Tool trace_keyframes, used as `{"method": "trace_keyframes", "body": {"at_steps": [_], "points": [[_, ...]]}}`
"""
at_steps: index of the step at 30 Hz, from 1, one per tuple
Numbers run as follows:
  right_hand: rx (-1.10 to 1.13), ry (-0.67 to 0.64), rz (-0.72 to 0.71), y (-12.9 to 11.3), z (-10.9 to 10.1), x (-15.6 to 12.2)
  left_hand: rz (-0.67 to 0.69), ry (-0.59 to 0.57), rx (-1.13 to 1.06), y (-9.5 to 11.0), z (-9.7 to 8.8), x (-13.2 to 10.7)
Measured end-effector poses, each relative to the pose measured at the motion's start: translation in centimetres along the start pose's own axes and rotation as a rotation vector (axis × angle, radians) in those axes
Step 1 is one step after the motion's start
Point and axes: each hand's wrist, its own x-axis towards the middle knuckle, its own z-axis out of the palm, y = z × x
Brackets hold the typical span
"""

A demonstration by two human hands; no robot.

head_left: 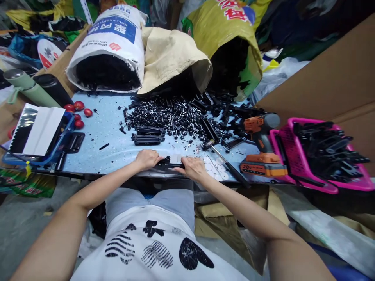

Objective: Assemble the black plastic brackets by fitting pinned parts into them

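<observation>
At the front edge of the blue table, my left hand (pixel 148 159) and my right hand (pixel 193 168) hold a black plastic part (pixel 171 164) between them. My left fingers pinch its left end, and my right fingers close round its right end. Just behind it lie two long black plastic pieces (pixel 149 135), side by side. Farther back spreads a heap of small black parts with metal pins (pixel 172 115). To the right of my right hand lie a hammer (pixel 222 154) with a dark handle and several white discs (pixel 218 169).
An orange cordless drill (pixel 260 144) stands at the right beside a pink basket (pixel 293 156) of black parts. Open sacks (pixel 111 50) line the back. On the left are red fruits (pixel 79 105), a blue tray (pixel 55 150) and a green bottle (pixel 32 88).
</observation>
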Motion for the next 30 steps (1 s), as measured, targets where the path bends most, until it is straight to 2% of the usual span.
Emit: {"method": "trace_keyframes", "body": {"at_steps": [2, 5, 7, 11, 14, 16, 18, 20, 22, 23, 25, 27, 28, 30], "points": [[0.004, -0.018, -0.029, -0.5, -0.5, -0.3, 0.008, 0.015, -0.042, -0.2, -0.3, -0.8], [0.087, -0.005, -0.258, -1.1, -1.7, -0.8, 0.157, 0.04, -0.09, -0.1, -1.1, -2.7], [0.133, 0.033, -0.388, -1.6, -2.9, -0.9, 0.221, 0.102, -0.07, 0.1, -1.9, -3.9], [0.117, 0.071, -0.481, -2.6, -5.7, -0.5, 0.189, 0.219, -0.009, 0.0, -3.5, -5.7], [0.178, 0.167, -0.585, -3.2, -7.9, -0.7, 0.298, 0.219, -0.027, 0.4, -5.0, -7.3], [0.331, 0.218, -0.681, -4.1, -9.2, -1.3, 0.41, 0.242, -0.131, 1.7, -5.9, -9.0], [0.56, 0.225, -0.793, -5.7, -9.7, -2.2, 0.512, 0.281, -0.345, 3.8, -6.5, -10.7], [0.806, 0.267, -0.918, -8.1, -9.0, -2.8, 0.622, 0.311, -0.575, 6.2, -6.6, -11.8], [0.971, 0.356, -0.976, -10.7, -7.1, -2.8, 0.666, 0.417, -0.705, 8.2, -6.3, -12.0], [1.008, 0.409, -0.922, -11.9, -5.9, -2.7, 0.647, 0.497, -0.725, 8.9, -6.0, -11.8], [1.019, 0.528, -0.607, -13.9, -3.3, -2.1, 0.577, 0.67, -0.708, 9.6, -5.5, -11.0], [0.994, 0.639, -0.243, -14.9, -1.3, -1.2, 0.565, 0.742, -0.656, 9.5, -4.8, -10.1], [0.991, 0.683, -0.12, -14.9, -0.6, -0.7, 0.579, 0.746, -0.611, 9.2, -4.4, -9.7], [1.0, 0.699, -0.056, -13.8, 0.1, 0.5, 0.564, 0.767, -0.466, 8.1, -3.4, -9.0]]}}
